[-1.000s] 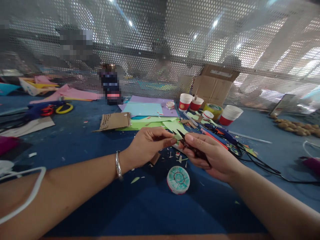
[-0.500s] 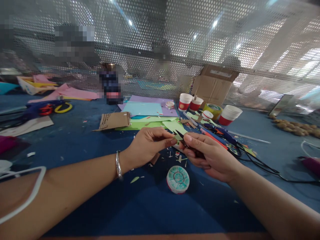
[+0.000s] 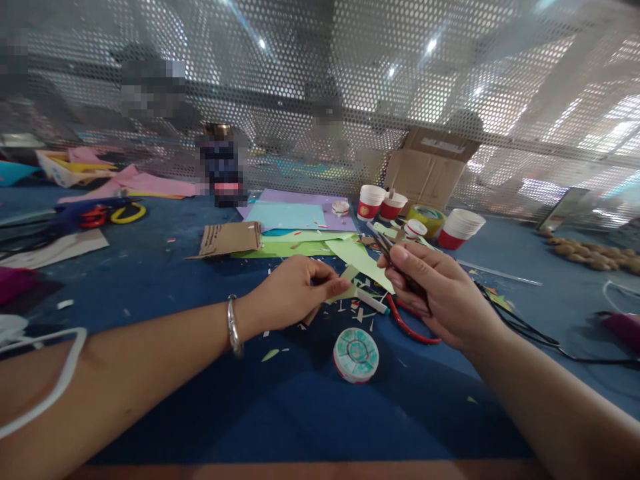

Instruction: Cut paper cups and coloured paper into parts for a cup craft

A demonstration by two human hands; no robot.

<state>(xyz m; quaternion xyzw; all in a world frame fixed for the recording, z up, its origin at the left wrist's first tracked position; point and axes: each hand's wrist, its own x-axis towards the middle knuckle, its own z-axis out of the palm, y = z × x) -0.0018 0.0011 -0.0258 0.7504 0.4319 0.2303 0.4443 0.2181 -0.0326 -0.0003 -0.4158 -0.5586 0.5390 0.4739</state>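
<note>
My left hand (image 3: pixel 303 290), with a silver bangle at the wrist, pinches a small light green paper strip (image 3: pixel 349 273) between thumb and fingertips. My right hand (image 3: pixel 435 283) is closed around dark-bladed scissors (image 3: pixel 384 245), blades pointing up and away, apart from the paper. Beneath that hand shows a red loop (image 3: pixel 411 331); whether it belongs to the scissors I cannot tell. A white marker (image 3: pixel 371 301) with a teal end lies between the hands. Nearer me sits a round white disc (image 3: pixel 356 355) with a teal pattern on top and a red lower edge.
Paper scraps (image 3: pixel 357 313) litter the blue table. Behind my hands are coloured sheets (image 3: pixel 290 215) and corrugated cardboard (image 3: pixel 230 239). Paper cups (image 3: pixel 371 203) and yellow tape (image 3: pixel 425 219) stand at back right. Black cables (image 3: pixel 530 337) run along the right; yellow-handled scissors (image 3: pixel 127 212) lie left.
My right hand has drawn the scissors away from the green paper, up and to the right. The marker and red loop are now exposed. My left hand still pinches the paper, nearly in place.
</note>
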